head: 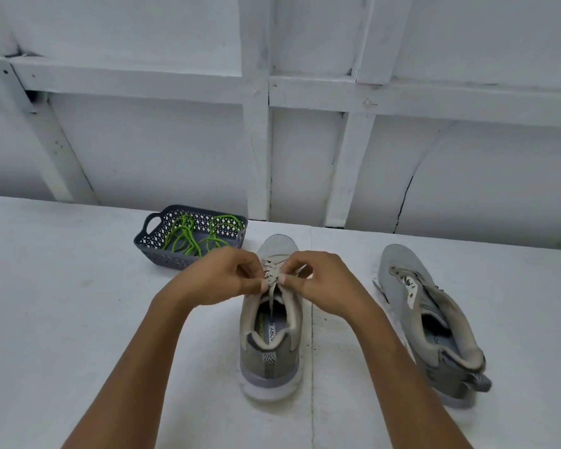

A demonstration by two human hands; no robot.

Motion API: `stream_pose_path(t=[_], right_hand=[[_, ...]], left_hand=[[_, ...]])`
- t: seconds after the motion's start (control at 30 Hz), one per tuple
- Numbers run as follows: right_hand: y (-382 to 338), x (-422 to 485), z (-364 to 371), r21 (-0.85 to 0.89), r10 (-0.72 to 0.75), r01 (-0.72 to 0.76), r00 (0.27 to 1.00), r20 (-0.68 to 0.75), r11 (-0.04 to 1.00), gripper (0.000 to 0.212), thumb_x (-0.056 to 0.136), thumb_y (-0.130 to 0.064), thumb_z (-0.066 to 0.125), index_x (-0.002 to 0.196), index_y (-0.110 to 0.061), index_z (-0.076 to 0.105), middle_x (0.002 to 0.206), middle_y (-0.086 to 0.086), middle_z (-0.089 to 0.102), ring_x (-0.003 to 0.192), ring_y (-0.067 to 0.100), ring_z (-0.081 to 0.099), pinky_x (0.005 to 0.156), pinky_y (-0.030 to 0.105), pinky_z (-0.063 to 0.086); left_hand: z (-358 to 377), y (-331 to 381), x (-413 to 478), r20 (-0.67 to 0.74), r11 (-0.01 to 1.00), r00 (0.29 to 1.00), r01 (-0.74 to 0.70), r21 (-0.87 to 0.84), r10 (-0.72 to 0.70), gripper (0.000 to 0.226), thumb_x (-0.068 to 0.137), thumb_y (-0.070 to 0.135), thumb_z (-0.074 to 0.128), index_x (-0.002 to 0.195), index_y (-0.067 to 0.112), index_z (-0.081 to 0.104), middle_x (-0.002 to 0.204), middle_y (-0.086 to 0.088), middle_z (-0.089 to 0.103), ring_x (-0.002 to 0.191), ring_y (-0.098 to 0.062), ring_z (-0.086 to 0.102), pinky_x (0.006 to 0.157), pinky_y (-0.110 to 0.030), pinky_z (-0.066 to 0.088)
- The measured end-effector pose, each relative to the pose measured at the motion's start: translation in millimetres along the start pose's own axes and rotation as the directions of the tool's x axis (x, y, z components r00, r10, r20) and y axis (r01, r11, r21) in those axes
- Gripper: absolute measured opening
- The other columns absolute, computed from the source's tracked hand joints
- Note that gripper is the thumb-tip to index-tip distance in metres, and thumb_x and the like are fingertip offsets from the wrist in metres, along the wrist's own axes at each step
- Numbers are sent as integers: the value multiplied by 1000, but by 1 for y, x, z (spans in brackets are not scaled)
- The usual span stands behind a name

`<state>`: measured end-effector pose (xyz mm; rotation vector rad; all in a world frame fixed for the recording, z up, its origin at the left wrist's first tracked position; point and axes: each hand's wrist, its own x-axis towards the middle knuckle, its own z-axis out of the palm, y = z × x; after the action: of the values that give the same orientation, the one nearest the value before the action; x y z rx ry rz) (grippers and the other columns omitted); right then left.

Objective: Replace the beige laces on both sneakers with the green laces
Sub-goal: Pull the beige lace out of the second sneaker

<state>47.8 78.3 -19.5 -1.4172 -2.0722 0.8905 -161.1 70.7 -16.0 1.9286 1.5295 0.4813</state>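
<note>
A grey sneaker (269,358) stands at the table's middle, heel toward me, with a beige lace (270,272) still crossed through its eyelets. My left hand (219,275) and my right hand (321,280) meet over its tongue, each pinching the beige lace between thumb and fingers. One lace end hangs down into the shoe opening. A second grey sneaker (431,322) lies to the right, tilted, with no lace visible in it. The green laces (195,236) lie coiled in a dark grey basket (149,241) behind my left hand.
The white table (62,303) runs to a far edge just behind the basket and the shoes. Behind it rises a white panelled wall (175,150). A seam in the tabletop (312,367) passes between the two sneakers.
</note>
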Motion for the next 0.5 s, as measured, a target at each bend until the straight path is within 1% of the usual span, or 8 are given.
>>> stream_pose_path(t=[0.1, 0.17, 0.23, 0.27, 0.33, 0.4, 0.43, 0.5], right_hand=[[8, -2, -1, 52, 12, -11, 1000, -19, 999, 8, 86, -30, 72, 79, -32, 69, 82, -15, 70, 77, -3, 61, 67, 12, 44], [12, -2, -3, 112, 15, -11, 999, -33, 994, 7, 86, -29, 73, 79, -30, 71, 83, -13, 71, 73, -2, 60, 67, 13, 46], [14, -1, -6, 160, 23, -14, 998, -50, 987, 5, 87, -29, 73, 82, -29, 72, 85, -12, 71, 66, -1, 58, 64, 12, 45], [14, 0, -7, 183, 26, -16, 998, -51, 983, 5, 87, -29, 72, 82, -28, 72, 84, -12, 71, 63, -1, 56, 60, 11, 44], [14, 3, -8, 274, 38, -26, 999, -37, 961, 6, 88, -27, 72, 83, -24, 72, 75, -12, 70, 59, -3, 56, 57, 11, 42], [13, 7, -7, 387, 40, -28, 999, -23, 922, 7, 88, -24, 72, 82, -19, 72, 68, -10, 67, 59, 1, 56, 56, 14, 39], [13, 8, -7, 435, 37, -25, 999, -21, 900, 9, 89, -22, 72, 83, -16, 72, 70, -4, 66, 61, 6, 54, 56, 17, 39], [13, 10, -7, 515, 20, -9, 1000, -16, 857, 13, 90, -17, 70, 86, -5, 70, 81, 14, 69, 64, 13, 53, 54, 23, 40]], left_hand=[[-1, -4, -1, 35, 999, 999, -18, -49, 20, 10, 87, 35, 73, 84, 25, 72, 79, 7, 73, 76, -7, 67, 75, -29, 55], [-3, -6, -2, 44, 993, 999, -15, -120, 20, 17, 93, 35, 65, 85, 21, 71, 78, 4, 72, 75, -13, 67, 70, -31, 54], [-3, -9, -1, 36, 984, 999, -10, -175, 17, 23, 98, 30, 58, 85, 16, 71, 74, 3, 71, 72, -14, 67, 66, -31, 53], [-3, -10, -1, 37, 985, 999, -8, -170, 14, 21, 98, 27, 59, 84, 17, 70, 71, 5, 70, 68, -12, 65, 64, -30, 52], [-2, -12, -1, 82, 988, 997, 5, -154, 8, 13, 95, 25, 64, 84, 20, 69, 66, 9, 66, 62, -7, 60, 62, -26, 48], [-3, -14, -1, 127, 981, 992, 18, -193, 6, 9, 92, 28, 68, 86, 20, 69, 68, 8, 67, 63, -6, 59, 62, -24, 47], [-4, -15, -1, 140, 977, 990, 21, -213, 9, 10, 91, 30, 69, 87, 21, 69, 70, 7, 68, 64, -6, 60, 63, -24, 47], [-7, -16, -1, 158, 974, 987, 22, -227, 14, 12, 88, 33, 72, 87, 22, 71, 70, 5, 67, 65, -7, 58, 63, -24, 44]])
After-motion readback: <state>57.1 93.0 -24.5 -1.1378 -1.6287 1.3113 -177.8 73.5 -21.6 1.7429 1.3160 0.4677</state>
